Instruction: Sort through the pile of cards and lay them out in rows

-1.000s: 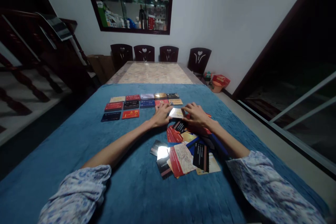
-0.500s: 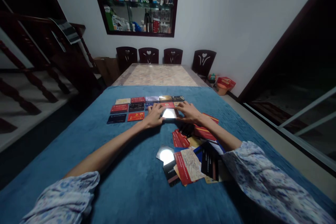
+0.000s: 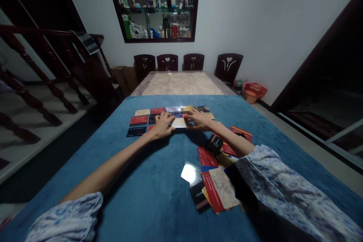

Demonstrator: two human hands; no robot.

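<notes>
Both hands grip a pale cream card (image 3: 179, 123) by its opposite short sides, low over the cloth. My left hand (image 3: 162, 126) has its fingers bent at the card's left side and partly covers an orange-red card behind it. At the right side, my right hand (image 3: 198, 120) pinches the other end. Cards lie in rows around the hands: a dark navy card (image 3: 136, 132), a red card (image 3: 138, 120) and a beige card (image 3: 142, 112) on the left, and a black card (image 3: 201, 108) at the far right. Some cards are hidden under my fingers.
A loose overlapping heap of cards lies by my right forearm, including a red-and-cream card (image 3: 219, 191), a shiny reflective card (image 3: 190, 173) and a black card (image 3: 200, 197). Blue cloth (image 3: 153, 196) covers the near table. Several dark chairs (image 3: 193, 62) stand beyond.
Both hands have shifted the card left along the front row, closer to the orange-red card. Its bright glare has gone, showing a pale face. My view has turned slightly left.
</notes>
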